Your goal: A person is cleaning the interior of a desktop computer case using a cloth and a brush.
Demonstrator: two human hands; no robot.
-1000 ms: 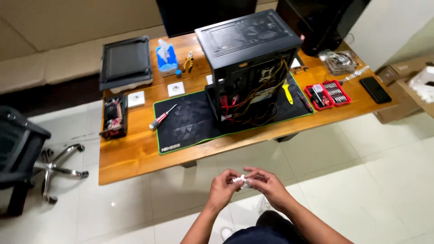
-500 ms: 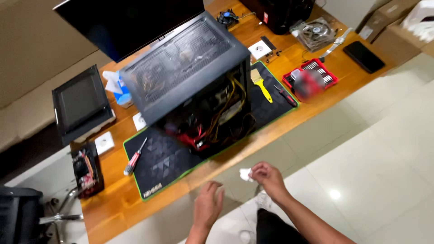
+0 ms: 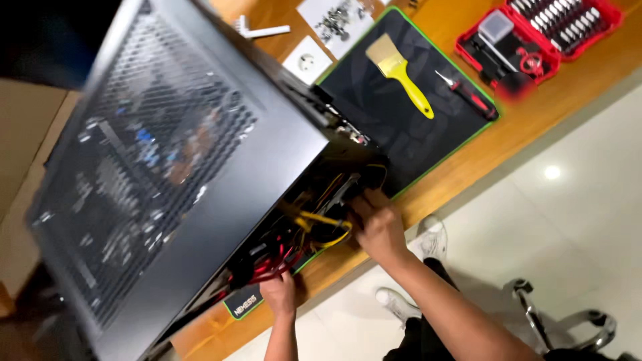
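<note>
- Hands first: the right hand (image 3: 380,226) is shoved into the open side of the black computer case (image 3: 194,180), fingers curled in among the yellow cables (image 3: 319,220). Can't really tell if it's pinching one or just pushing past them, the fingertips are buried in there.
- Left hand (image 3: 279,294) is lower down at the bottom edge of the case, right by the red cables (image 3: 271,264). Fingers look closed up against the edge, but whether they're actually gripping anything I can't tell.
- The case sits on a black desk mat with a green border (image 3: 401,127), which lies on a wooden desk (image 3: 468,170). The mesh top panel faces the camera, a bit blurry.
- On the mat, well away from both hands: a yellow brush (image 3: 401,73) and a small red-and-black screwdriver (image 3: 468,97).
- Off the mat's far corner there's a red bit set (image 3: 535,33) lying open.
- White sneakers (image 3: 414,267) and a chair base (image 3: 568,321) show on the tiled floor below.
</note>
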